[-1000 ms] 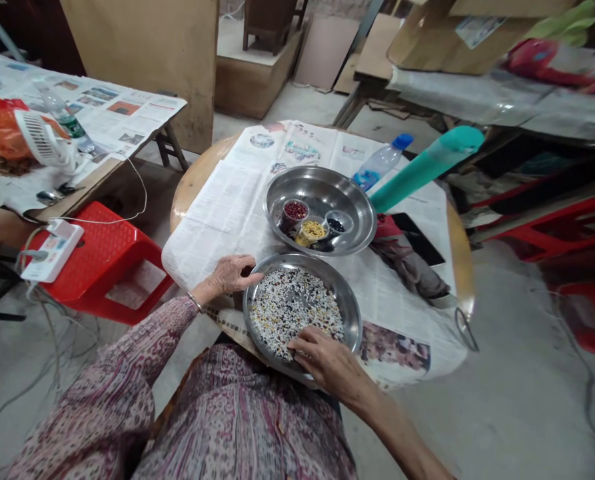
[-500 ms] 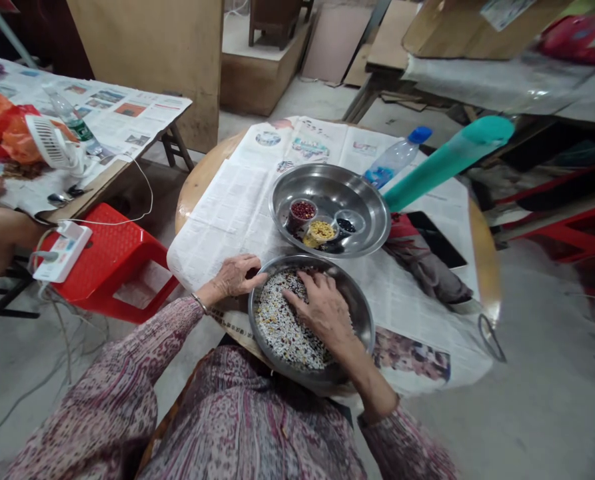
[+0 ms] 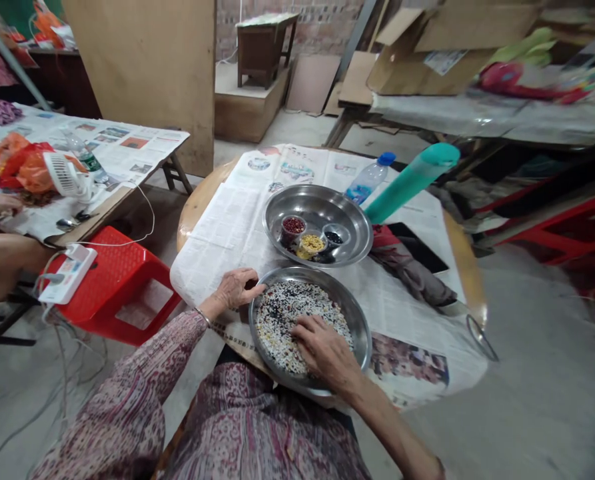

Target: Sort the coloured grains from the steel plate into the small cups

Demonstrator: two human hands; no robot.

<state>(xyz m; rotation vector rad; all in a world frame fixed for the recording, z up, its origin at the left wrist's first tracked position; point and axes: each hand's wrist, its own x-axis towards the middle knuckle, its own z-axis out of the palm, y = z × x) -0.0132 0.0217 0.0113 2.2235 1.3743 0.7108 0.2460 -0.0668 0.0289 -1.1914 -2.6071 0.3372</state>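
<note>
In front of me a steel bowl (image 3: 361, 333) holds a mix of white rice-like grains (image 3: 282, 320), dark grains and some yellow and red ones. My right hand (image 3: 324, 350) is in this bowl, its fingers curled and drawn together at the grains. Whatever lies under the fingertips is hidden. At the bowl's left edge is my left hand (image 3: 234, 290), thumb at the rim and apart from the bent fingers, holding nothing. Behind stands a wider steel basin (image 3: 347, 240) with clear cups of red beans (image 3: 293, 225), yellow beans (image 3: 312, 243) and black beans (image 3: 332, 237).
Newspaper (image 3: 217, 233) covers the round table. A blue-capped bottle (image 3: 370, 179), a green cylinder (image 3: 412, 183), a dark flat device (image 3: 417, 247) and a folded umbrella-like bundle (image 3: 412, 273) lie right of the basin. A red stool (image 3: 112, 287) bears a power strip (image 3: 70, 273). Another person's hand (image 3: 2, 205) shows at left.
My right hand has drawn toward me in the bowl, its spread fingers now curled together. Dark grains show at the bowl's far side. The left hand stays at the rim; the camera has tilted up.
</note>
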